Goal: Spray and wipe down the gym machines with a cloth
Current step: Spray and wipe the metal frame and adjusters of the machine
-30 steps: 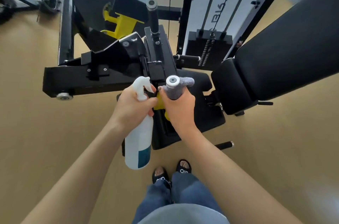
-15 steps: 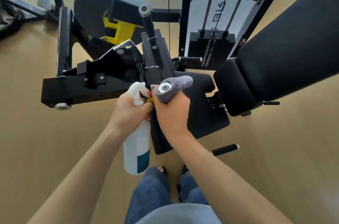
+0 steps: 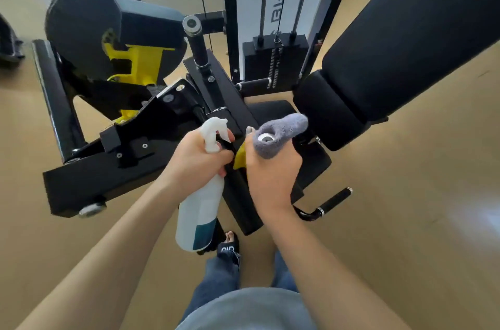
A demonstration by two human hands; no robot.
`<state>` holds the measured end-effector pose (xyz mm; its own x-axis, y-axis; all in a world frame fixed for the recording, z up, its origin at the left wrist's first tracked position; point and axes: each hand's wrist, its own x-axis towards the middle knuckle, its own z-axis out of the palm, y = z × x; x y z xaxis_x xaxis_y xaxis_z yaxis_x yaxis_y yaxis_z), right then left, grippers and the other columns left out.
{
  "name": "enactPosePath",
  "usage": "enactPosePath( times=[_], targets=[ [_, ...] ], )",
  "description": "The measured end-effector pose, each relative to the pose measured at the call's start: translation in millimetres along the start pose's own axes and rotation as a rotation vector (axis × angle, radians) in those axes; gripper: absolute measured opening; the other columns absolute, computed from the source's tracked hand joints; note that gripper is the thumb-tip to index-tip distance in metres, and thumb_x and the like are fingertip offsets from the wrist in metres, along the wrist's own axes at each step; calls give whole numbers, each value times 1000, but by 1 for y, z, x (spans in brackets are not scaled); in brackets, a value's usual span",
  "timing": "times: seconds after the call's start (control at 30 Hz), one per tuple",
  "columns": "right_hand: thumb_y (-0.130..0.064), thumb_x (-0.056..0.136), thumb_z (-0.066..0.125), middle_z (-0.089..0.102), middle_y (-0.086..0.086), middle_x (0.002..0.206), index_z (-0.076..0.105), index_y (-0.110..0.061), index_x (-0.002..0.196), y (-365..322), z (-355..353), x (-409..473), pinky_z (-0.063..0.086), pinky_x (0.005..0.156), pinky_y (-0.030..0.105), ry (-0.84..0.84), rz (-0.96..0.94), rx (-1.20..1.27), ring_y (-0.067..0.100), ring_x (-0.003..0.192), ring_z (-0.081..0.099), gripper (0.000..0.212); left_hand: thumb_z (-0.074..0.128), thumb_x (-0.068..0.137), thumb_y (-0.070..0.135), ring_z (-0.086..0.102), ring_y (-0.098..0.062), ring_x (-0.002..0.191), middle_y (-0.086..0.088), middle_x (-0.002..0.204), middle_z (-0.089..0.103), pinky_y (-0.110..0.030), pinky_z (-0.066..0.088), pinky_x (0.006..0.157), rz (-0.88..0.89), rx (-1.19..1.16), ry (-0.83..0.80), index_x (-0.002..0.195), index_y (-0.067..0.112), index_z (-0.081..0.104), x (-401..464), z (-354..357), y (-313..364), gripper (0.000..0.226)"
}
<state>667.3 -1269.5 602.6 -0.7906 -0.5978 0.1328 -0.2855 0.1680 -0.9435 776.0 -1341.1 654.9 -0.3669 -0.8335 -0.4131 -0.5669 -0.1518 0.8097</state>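
Grey cloth wraps a machine handle's end, the right hand clenched around it below; the left hand grips a white spray bottle by its neck.

One head-worn wide-angle view looks steeply down and forward, close over the left hand and right hand; the floor lies below them.

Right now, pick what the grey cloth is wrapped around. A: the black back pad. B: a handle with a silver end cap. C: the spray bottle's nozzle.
B: the grey cloth in the right hand rings a handle whose silver end cap pokes through.
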Motion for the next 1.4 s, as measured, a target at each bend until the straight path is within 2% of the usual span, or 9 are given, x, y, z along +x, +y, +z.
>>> enactPosePath(
  times=[0.1,0.23,0.4,0.57,0.8,0.93,1.07,1.17,1.4],
  targets=[
    [-37,90,69,70,5,80,67,-6,89,-7,20,-4,56,67,43,244,11,14,20,76,69,31,67,86,0,62,-13,54,-2,55,63,-32,53,67,30,19,-41,93,19,72,4,-8,-2,21],
    [-37,95,64,68,-2,68,67,-12,76,-32,3,13,56,59,35,49,-137,-83,11,65,67,32,68,87,2,61,-12,53,-3,55,65,-32,53,65,50,52,-110,85,21,72,3,-14,-1,20],
    [-29,96,66,67,-3,66,66,-16,81,-67,-30,46,56,64,24,-534,459,174,10,65,67,20,70,87,3,57,-5,45,1,49,63,-21,47,53,59,101,-134,55,20,61,5,-13,10,37],
    [-31,94,67,67,-4,67,61,-18,86,-77,-28,56,48,51,20,-487,821,214,8,57,65,17,69,87,4,58,-4,42,2,48,64,-20,50,50,31,98,-126,53,17,62,11,-17,19,37],
    [-27,101,58,71,-6,79,62,-30,87,-35,11,-12,59,61,29,212,175,248,7,73,72,15,72,87,6,57,-3,42,1,48,63,-13,44,44,51,101,-122,57,21,61,11,-18,19,35],
    [-25,98,60,70,-8,77,63,-30,87,-25,3,-1,59,62,30,127,54,227,7,73,71,13,70,86,6,59,-4,46,0,52,65,-17,48,51,61,122,-142,61,22,63,11,-13,18,31],
    [-17,97,63,68,-15,69,66,-20,86,-41,-25,40,50,70,17,-476,360,212,-1,73,66,12,67,85,2,60,-6,46,0,51,65,-24,51,54,48,104,-148,58,16,63,9,-4,17,31],
    [-17,96,64,73,-2,79,72,-18,84,-46,-33,64,55,87,34,-759,570,234,14,83,69,14,67,86,1,62,-10,50,-2,52,65,-29,54,59,52,96,-135,58,15,63,9,2,16,32],
    [-35,87,72,60,-20,71,52,-37,80,-15,-8,5,60,67,27,-61,-40,18,7,71,69,22,68,86,3,58,-7,46,-1,50,63,-19,47,49,-32,83,-45,50,21,62,2,6,12,40]
  ],
)
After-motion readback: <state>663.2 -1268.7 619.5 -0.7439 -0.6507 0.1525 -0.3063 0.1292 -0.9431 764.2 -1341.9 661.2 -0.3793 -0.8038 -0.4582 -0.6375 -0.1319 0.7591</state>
